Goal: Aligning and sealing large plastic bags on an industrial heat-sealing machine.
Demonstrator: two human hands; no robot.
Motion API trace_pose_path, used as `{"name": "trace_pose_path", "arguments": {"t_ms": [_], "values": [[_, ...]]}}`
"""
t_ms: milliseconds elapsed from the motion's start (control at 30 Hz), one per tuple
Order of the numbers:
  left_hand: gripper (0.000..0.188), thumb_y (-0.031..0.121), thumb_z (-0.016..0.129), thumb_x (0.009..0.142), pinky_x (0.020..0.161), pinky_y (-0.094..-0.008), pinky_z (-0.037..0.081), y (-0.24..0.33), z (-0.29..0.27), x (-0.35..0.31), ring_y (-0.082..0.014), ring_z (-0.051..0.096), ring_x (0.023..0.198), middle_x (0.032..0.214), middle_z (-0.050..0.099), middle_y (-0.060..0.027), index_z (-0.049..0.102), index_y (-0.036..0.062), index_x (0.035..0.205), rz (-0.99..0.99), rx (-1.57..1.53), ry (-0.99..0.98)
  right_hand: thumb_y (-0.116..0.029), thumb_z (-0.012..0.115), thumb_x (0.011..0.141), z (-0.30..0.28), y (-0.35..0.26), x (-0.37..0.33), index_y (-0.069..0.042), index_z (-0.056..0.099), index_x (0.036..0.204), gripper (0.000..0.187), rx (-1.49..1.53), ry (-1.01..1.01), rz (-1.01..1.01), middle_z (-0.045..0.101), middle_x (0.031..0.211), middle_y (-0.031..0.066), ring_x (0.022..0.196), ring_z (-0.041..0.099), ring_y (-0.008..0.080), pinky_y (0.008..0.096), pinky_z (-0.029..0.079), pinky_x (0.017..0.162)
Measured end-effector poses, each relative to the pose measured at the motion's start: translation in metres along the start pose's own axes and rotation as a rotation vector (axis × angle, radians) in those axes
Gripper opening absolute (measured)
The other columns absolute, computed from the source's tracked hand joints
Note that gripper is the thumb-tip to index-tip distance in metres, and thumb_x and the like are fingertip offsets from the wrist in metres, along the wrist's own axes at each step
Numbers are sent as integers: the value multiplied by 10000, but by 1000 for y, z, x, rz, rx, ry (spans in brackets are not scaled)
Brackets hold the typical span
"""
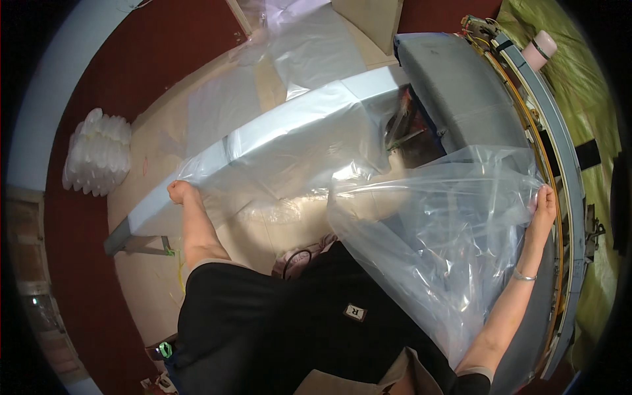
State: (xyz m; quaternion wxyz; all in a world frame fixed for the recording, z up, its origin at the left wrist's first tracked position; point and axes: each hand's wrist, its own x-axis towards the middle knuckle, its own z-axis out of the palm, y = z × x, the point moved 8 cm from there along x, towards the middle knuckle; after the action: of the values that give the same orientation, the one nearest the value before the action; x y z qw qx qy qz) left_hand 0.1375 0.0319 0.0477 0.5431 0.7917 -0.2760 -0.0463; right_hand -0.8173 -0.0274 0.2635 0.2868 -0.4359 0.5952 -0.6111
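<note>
A wide sheet of clear plastic film stretches between my two hands. My left hand is closed on the film's far-left end, beside a long pale metal beam. Film drapes over that beam and hangs down its near side. My right hand, a bracelet on its wrist, pinches the film's other end at the right, next to the machine's edge rail. Between the hands the film is loose and creased, and it covers part of a grey machine bed.
A stack of clear plastic bundles sits at the far left. More film lies beyond the beam. Along the right runs a curved rail with wires, near a pink bottle. Yellow-green sheeting hangs behind it.
</note>
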Motion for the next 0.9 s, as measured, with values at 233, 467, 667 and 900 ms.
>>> {"name": "trace_pose_path", "arguments": {"t_ms": [233,467,667,900], "values": [[77,132,588,791,647,-229,370,265,171,-215,-85,465,702,752,521,21,552,76,830,-156,-675,-1055,-188,545,840,100,-22,-59,-49,537,1005,216,-56,-468,38,457,684,-71,612,393,0,147,297,533],[76,113,563,822,715,-225,381,503,186,-377,-89,486,765,815,546,-4,545,46,852,138,-984,-1587,-71,599,783,185,-62,-100,-34,299,1301,600,252,-890,53,445,607,-36,568,395,22,189,322,492],[77,70,541,826,747,-242,405,571,164,-374,-108,522,778,826,566,-34,544,24,887,295,-1212,-1373,-115,612,782,198,-9,-100,-22,526,978,233,-186,-842,-15,514,620,43,610,491,97,256,416,565],[68,47,491,855,751,-267,465,594,185,-174,-180,556,785,850,571,-110,498,-6,896,348,-1451,-853,-133,607,784,144,35,-106,-30,566,876,144,-271,-677,102,533,622,39,576,464,93,260,398,536]]}}
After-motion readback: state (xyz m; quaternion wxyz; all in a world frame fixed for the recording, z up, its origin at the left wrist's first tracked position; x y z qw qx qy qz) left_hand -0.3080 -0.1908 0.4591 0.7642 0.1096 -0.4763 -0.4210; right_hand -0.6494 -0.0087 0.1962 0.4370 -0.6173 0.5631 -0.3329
